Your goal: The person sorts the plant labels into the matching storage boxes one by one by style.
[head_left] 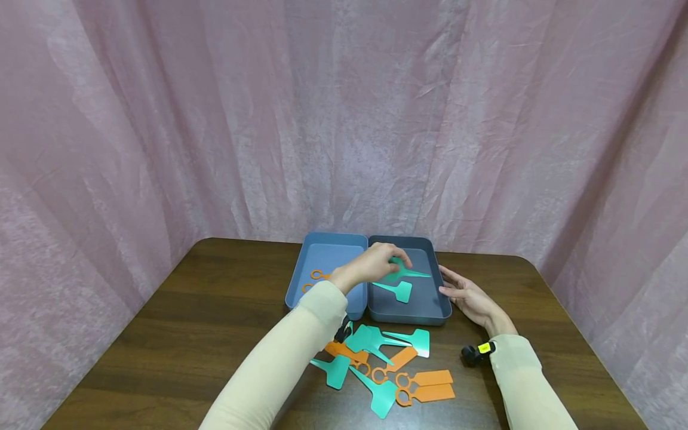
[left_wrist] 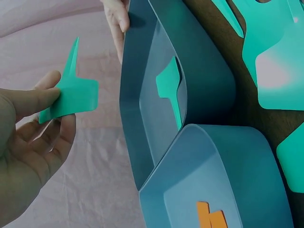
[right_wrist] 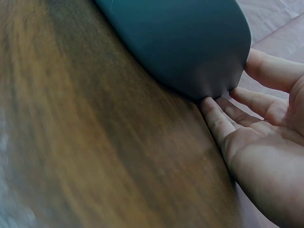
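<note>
My left hand (head_left: 373, 263) pinches a green T-shaped plant label (left_wrist: 78, 97) by its broad end, thumb on one face and fingers on the other. It is over the dark grey-blue tray (head_left: 411, 319), with the label's pointed stem to the right in the head view. A second green plant label (head_left: 402, 292) lies inside that tray. At the tray's right side is my right hand (head_left: 473, 301). Its extended fingertips touch the outer wall (right_wrist: 209, 80), as the right wrist view shows.
A lighter blue tray (head_left: 335, 239) stands against the dark one on the left, with orange ring-ended labels (head_left: 316, 275) inside. In front of both trays, several green labels (head_left: 383, 397) and orange labels (head_left: 434, 392) lie scattered and overlapping on the wooden table (head_left: 161, 334). A pink curtain (head_left: 344, 119) hangs behind.
</note>
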### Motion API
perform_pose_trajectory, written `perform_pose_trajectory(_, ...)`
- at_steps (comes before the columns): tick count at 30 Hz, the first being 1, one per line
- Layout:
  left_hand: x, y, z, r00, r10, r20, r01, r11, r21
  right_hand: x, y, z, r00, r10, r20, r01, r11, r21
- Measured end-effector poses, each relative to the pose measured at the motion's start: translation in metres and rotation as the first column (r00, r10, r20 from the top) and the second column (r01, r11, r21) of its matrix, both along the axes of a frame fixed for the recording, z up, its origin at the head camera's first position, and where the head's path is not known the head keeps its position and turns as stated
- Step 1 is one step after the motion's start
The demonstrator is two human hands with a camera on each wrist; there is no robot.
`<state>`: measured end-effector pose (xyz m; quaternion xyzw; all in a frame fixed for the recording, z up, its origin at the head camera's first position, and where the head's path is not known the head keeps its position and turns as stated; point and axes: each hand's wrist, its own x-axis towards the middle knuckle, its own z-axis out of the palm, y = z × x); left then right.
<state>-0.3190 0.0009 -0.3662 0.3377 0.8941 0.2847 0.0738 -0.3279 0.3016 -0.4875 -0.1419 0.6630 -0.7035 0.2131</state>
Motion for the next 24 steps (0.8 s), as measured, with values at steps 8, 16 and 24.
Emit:
perform_pose_trajectory(8,0.001,0.003,-0.004,0.999,0.044,-0.005,-0.044,0.999,0.004,0.0,0.0,-0.001,1.0,-0.006,0.004,0.006,1.0,0.016)
perform_pose_trajectory(16,0.001,0.004,-0.009,0.998,0.064,0.021,-0.064,0.998,0.02,-0.001,0.002,-0.001,1.0,0.001,-0.013,-0.001,1.0,0.022)
perform_pose_trajectory(24,0.001,0.005,-0.012,0.998,0.052,0.037,-0.053,0.998,0.02,0.0,0.0,0.001,1.0,0.015,-0.02,-0.015,1.0,0.015)
